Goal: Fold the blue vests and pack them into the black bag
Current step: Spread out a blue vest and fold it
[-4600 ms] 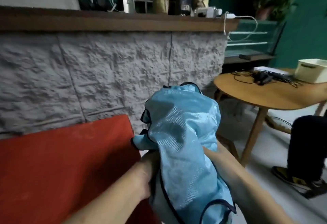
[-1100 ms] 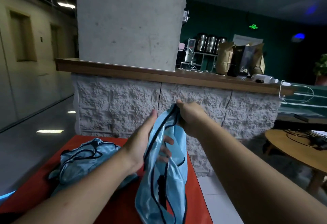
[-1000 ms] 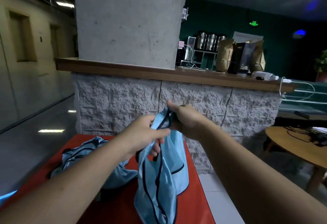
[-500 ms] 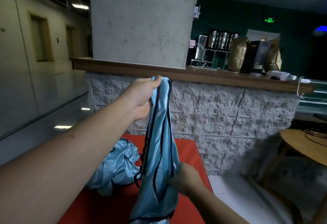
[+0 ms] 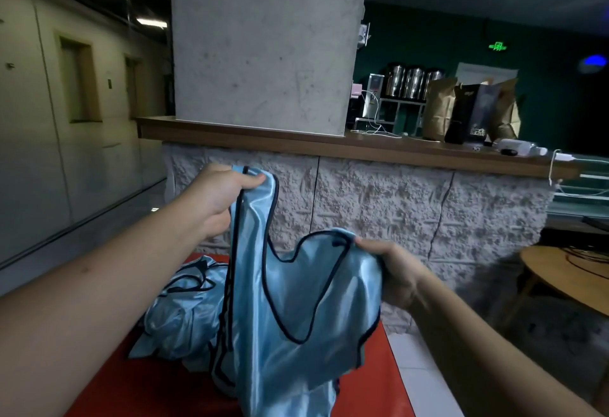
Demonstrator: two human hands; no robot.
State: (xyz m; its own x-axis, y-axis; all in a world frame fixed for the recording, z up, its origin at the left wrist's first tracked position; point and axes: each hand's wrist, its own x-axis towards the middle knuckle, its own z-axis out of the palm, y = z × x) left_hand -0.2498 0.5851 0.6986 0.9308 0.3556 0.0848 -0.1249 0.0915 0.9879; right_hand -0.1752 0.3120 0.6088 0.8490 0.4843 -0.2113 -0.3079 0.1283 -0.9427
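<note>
Holding up a shiny light-blue vest with dark trim (image 5: 296, 324), the left hand (image 5: 214, 199) pinches one strap and the right hand (image 5: 395, 278) grips the other, hands apart. Its bottom is cut off. More crumpled blue vests (image 5: 178, 314) lie half-hidden on the red tabletop (image 5: 379, 377).

No text, brand or number is legible. A green illuminated sign (image 5: 498, 46) is mounted on the far dark-green wall, upper right; its symbol is too small to read. A black bag (image 5: 469, 113) on the far counter bears an illegible pale mark.
</note>
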